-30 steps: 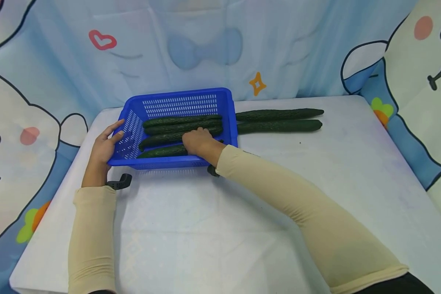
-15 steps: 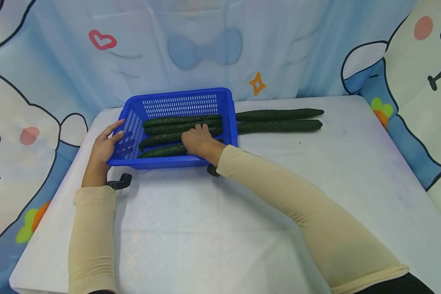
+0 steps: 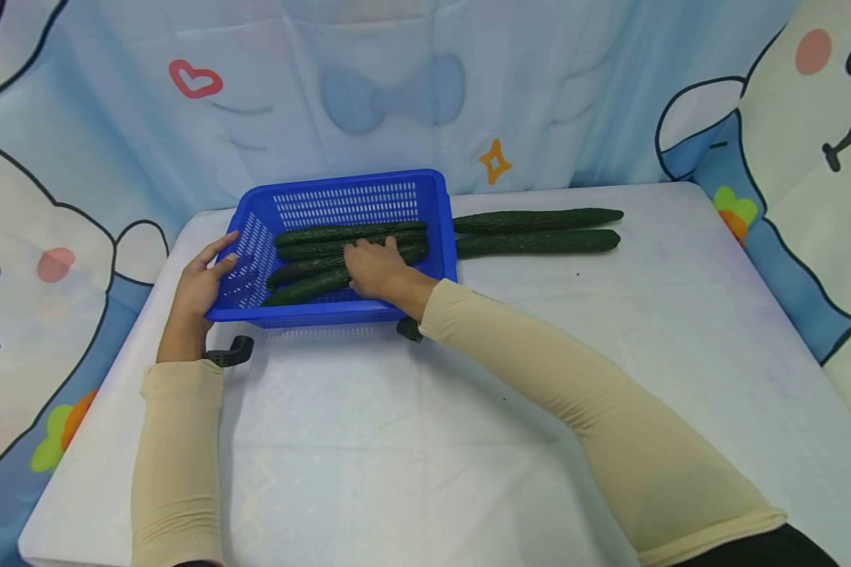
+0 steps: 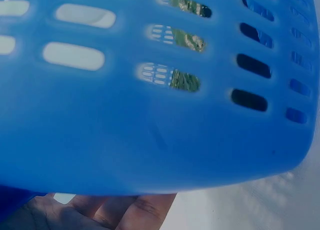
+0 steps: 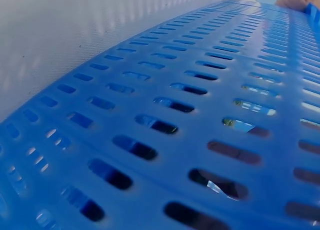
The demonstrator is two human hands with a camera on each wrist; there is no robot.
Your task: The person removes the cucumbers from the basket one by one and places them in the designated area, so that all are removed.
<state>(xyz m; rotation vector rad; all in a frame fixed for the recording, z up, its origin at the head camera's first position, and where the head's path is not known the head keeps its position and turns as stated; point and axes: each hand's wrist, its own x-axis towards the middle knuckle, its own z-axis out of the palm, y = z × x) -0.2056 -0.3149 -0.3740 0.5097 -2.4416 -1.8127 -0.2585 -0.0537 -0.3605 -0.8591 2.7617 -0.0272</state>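
A blue slotted plastic basket (image 3: 445, 181) stands at the back left of the table, with several dark green cucumbers (image 3: 351, 232) lying lengthwise inside. My left hand (image 3: 202, 276) grips the basket's left end, thumb at the rim; in the left wrist view the fingers (image 4: 142, 212) show under its lower edge. Inside the basket, my right hand (image 3: 379, 270) grips the front cucumber (image 3: 312, 287), which slants back to the right toward the others. Its right part is hidden beneath that hand. The right wrist view is filled by the basket's slotted wall (image 5: 165, 68).
Two long cucumbers (image 3: 539, 242) lie side by side on the white-covered table (image 3: 411, 472), right of the basket. A blue cartoon curtain (image 3: 390, 47) hangs behind the table. Black wrist mounts (image 3: 230, 352) sit on both wrists.
My right hand has shifted slightly left within the basket. The front cucumber has turned, its right part moving back under the hand. My left hand stays at the basket's end.
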